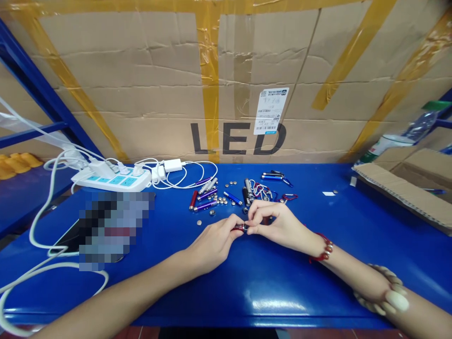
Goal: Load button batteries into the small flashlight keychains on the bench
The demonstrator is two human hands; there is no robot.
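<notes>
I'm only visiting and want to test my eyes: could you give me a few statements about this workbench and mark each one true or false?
1. The left hand and right hand pinch one small red tube between them. True.
2. The table is green. False: it is blue.
3. The power strip lies on the person's right. False: it lies on the left.
4. The cardboard behind reads LED. True.
5. The right wrist is bare. False: it wears a red bracelet.
</notes>
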